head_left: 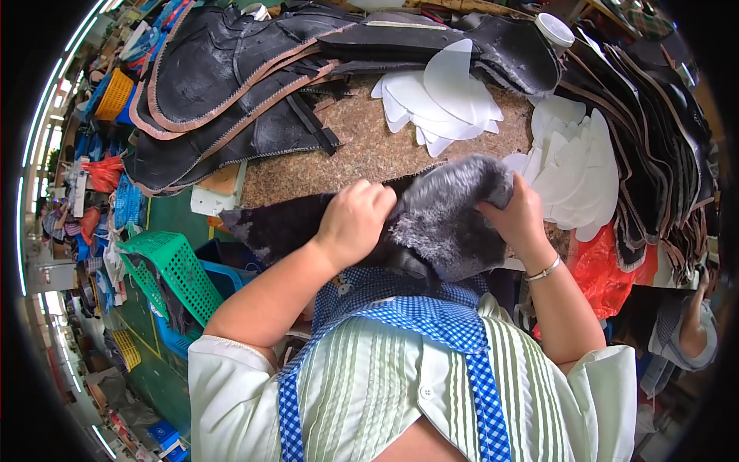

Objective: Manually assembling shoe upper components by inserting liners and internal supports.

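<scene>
A dark grey piece of fur-faced material (454,223) lies across the near edge of the table, partly over my apron. My left hand (354,219) is closed on its middle, knuckles up. At its right end my right hand (517,215) pinches a folded-up edge, thumb on the fur side, so the grey pile shows there. The left end tapers to a flat dark point. Beyond my hands, white teardrop-shaped sheets (443,104) lie in a loose heap, and more white sheets (573,169) are fanned out near my right hand.
Black stitched panels with tan edges (223,69) are piled at the far left; more black panels (654,146) hang in layers at the right. A white round tub (554,31) stands at the back. Below the table are a green basket (173,269) and a red plastic bag (604,273).
</scene>
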Action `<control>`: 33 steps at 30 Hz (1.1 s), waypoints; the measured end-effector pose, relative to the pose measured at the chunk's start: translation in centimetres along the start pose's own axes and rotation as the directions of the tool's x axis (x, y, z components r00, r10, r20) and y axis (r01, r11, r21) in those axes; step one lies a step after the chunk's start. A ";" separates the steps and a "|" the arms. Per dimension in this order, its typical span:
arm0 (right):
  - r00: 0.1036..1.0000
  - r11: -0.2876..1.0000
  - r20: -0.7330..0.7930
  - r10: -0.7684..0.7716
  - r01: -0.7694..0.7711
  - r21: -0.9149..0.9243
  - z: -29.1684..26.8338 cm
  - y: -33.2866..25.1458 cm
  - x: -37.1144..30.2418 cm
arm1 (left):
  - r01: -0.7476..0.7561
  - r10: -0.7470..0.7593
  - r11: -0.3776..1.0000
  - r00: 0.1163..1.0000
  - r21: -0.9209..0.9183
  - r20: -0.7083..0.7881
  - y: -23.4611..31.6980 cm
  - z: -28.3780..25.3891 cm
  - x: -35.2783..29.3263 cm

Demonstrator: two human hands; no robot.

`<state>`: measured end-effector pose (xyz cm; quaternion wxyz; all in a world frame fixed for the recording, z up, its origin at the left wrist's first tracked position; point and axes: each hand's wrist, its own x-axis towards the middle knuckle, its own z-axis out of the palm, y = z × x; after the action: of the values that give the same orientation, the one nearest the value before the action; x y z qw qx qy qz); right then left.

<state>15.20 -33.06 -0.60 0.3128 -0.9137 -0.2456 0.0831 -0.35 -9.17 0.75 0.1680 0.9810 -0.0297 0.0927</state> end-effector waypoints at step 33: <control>0.618 0.592 0.296 -0.729 0.785 -0.182 2.0 -2.6 -1.3 | 0.224 -0.238 0.961 0.969 0.164 0.067 -0.2 -0.1 0.4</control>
<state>12.45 -30.82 -0.58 0.1539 -0.7443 -0.6499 -0.0091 0.06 -9.01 0.86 0.0995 0.9908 0.0852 0.0325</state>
